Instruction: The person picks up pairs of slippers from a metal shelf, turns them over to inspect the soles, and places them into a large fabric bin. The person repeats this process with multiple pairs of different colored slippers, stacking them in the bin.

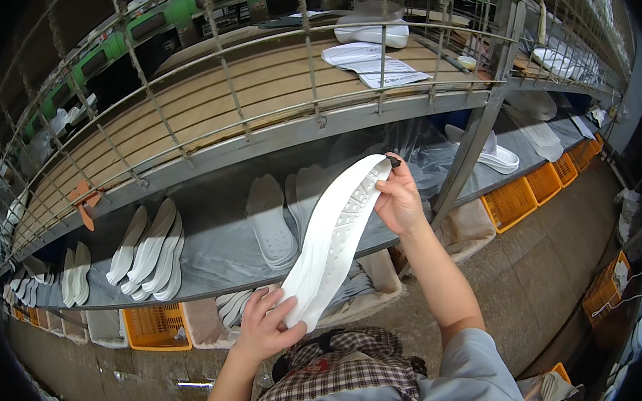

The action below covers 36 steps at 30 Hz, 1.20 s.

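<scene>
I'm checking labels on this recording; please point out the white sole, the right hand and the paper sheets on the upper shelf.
White sole (335,243): head view, midway along its length.
Right hand (402,205): head view, middle of the hand.
Paper sheets (356,55): head view, upper face.

Dark item (393,161) at right hand (400,199) too small to tell; shirt (480,386) cut off below.

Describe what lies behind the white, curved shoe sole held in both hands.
Behind the white sole, pale grey, rounded soles on a long, flat grey bench show; whatever it directly covers cannot be seen.
</scene>
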Tool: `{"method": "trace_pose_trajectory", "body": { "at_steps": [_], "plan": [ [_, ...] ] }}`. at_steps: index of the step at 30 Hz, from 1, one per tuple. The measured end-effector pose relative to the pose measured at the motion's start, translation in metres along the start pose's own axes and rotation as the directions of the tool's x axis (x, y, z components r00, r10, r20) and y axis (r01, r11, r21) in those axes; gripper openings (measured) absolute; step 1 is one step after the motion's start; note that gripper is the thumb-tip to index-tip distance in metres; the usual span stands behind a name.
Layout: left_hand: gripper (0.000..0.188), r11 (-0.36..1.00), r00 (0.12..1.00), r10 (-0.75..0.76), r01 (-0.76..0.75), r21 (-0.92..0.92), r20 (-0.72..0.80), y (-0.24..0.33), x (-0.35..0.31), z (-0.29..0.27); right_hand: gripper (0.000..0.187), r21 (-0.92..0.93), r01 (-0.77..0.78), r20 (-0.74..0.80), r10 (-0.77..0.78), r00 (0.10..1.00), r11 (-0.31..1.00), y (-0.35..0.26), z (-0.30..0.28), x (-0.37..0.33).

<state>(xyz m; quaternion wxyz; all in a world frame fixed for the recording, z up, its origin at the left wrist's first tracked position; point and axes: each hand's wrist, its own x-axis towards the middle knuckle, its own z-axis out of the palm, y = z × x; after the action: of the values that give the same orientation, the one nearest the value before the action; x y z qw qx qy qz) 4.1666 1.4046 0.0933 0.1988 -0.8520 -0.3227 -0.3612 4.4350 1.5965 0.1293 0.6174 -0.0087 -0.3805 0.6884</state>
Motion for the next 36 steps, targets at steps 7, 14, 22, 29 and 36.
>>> {"method": "trace_pose_trajectory", "body": {
  "at_steps": [7, 14, 22, 29, 36],
  "plan": [
    [0.037, 0.928, 0.957, -0.276, 0.241, -0.283, -0.091, -0.013, -0.024, 0.017, 0.043, -0.271, -0.033, -0.06, 0.017, 0.998, 0.962, -0.012, 0.024, -0.003],
    [0.03, 0.295, 0.723, -0.687, 0.363, -0.884, 0.067, -0.018, -0.035, 0.027, 0.034, -0.401, -0.046, -0.012, 0.045, 0.999, 0.915, -0.03, 0.048, 0.001],
    [0.02, 0.015, 0.626, -0.757, 0.304, -0.953, 0.188, -0.015, -0.024, 0.024, 0.034, -0.489, -0.043, -0.058, 0.017, 0.998, 0.871, -0.033, 0.06, -0.001],
    [0.019, -0.107, 0.582, -0.777, 0.254, -0.961, 0.24, -0.013, -0.027, 0.023, 0.032, -0.498, -0.055, -0.054, 0.033, 0.998, 0.866, -0.03, 0.053, 0.001],
    [0.048, -0.198, 0.554, -0.788, 0.184, -0.963, 0.268, -0.007, -0.029, 0.018, 0.029, -0.518, -0.083, -0.095, 0.039, 0.995, 0.851, -0.026, 0.05, 0.003]
  ]
}}
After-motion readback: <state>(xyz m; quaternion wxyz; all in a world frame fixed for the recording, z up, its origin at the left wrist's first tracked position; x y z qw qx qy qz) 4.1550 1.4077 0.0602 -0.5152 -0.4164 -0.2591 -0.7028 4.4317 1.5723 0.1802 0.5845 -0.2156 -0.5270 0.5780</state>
